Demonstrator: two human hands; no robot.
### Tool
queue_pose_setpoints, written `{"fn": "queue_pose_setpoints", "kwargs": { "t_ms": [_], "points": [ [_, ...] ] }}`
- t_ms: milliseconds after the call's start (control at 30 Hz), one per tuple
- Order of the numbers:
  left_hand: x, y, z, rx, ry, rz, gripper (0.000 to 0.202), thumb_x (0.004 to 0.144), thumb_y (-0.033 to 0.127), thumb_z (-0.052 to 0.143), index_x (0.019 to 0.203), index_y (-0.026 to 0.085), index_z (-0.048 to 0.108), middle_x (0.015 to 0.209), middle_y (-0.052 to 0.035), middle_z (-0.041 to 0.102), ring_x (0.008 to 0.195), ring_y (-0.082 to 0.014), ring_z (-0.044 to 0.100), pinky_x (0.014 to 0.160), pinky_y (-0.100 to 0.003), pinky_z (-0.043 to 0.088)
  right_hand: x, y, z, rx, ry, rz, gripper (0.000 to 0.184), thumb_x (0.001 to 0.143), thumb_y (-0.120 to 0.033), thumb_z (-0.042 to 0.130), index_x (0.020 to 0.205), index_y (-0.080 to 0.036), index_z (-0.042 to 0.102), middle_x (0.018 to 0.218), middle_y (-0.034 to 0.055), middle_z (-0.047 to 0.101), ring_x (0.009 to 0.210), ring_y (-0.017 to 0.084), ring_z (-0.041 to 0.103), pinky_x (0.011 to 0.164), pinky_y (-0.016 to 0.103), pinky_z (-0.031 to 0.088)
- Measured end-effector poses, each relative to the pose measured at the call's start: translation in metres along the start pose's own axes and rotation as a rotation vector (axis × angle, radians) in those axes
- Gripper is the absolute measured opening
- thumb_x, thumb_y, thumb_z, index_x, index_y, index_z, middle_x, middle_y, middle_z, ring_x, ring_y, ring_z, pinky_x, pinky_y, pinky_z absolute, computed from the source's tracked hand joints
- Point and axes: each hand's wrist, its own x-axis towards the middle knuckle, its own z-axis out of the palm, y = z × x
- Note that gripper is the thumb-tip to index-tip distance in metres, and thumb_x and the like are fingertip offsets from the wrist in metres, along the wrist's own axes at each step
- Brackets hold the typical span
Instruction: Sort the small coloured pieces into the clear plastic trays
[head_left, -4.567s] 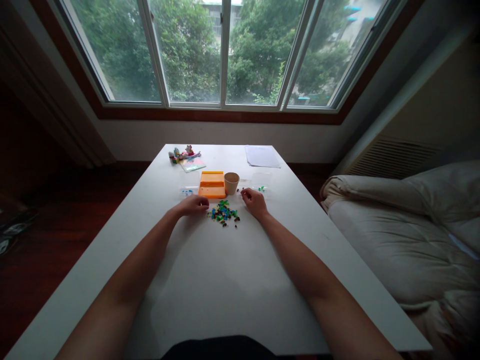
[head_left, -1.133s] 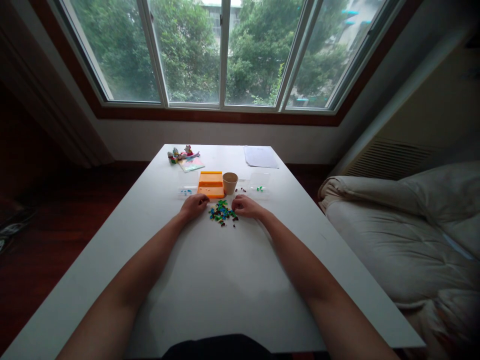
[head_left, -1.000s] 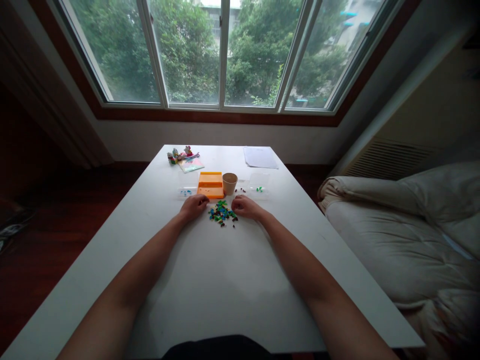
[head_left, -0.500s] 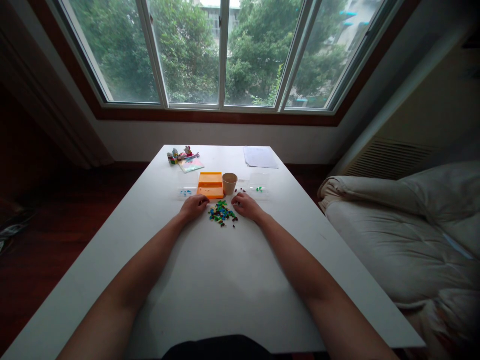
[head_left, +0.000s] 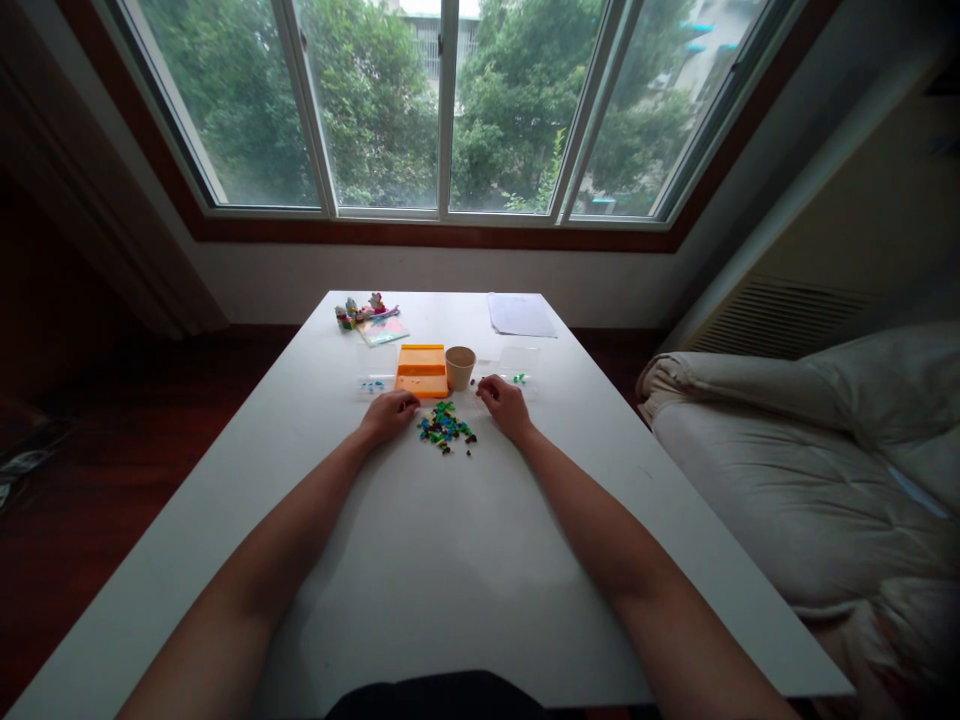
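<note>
A loose pile of small coloured pieces (head_left: 445, 425), green, blue, yellow and dark brown, lies on the white table between my hands. To its left rests my left hand (head_left: 390, 412), fingers curled together near the front of an orange tray (head_left: 421, 382); whatever they may hold is too small to see. Right of the pile, my right hand (head_left: 505, 402) has its fingertips pinched together at a clear container with dark brown pieces, which it partly covers. Any piece in that pinch is hidden. A brown paper cup (head_left: 460, 370) stands upright behind the pile, beside the tray.
A clear open box (head_left: 375, 365) with blue pieces stands left of the tray, another clear box (head_left: 520, 362) with green pieces on the right. Farther back are small toy figures (head_left: 351, 314), a colourful sheet (head_left: 384, 330) and white papers (head_left: 522, 314). A sofa (head_left: 795, 450) stands right of the table.
My right hand has moved a little right and away from me, from the pile's edge to the container of brown pieces. My left hand stays nearly still.
</note>
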Motion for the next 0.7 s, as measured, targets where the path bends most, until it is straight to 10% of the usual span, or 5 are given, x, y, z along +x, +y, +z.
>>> {"fn": "queue_pose_setpoints", "kwargs": {
  "t_ms": [400,700],
  "points": [
    [0.0,-0.001,0.0,0.002,-0.009,0.015,0.019,0.088,0.03,0.056,0.092,0.021,0.073,0.088,-0.0035,0.067,0.074,-0.016,0.058,0.069,-0.028,0.044,0.017,0.051,-0.013,0.441,0.513,0.491,0.033,0.08,-0.037,0.055,0.105,-0.018,0.061,0.087,0.0039,0.068,0.066,0.014,0.062,0.058,0.026,0.05],
    [-0.001,-0.001,0.001,0.027,-0.012,0.012,0.02,0.089,0.031,0.055,0.092,0.022,0.073,0.088,-0.0038,0.066,0.076,-0.0167,0.058,0.068,-0.028,0.043,0.012,0.042,-0.012,0.254,0.452,0.406,0.025,0.082,-0.03,0.048,0.095,-0.018,0.066,0.073,0.001,0.065,0.062,0.015,0.059,0.06,0.027,0.047]
  ]
}}
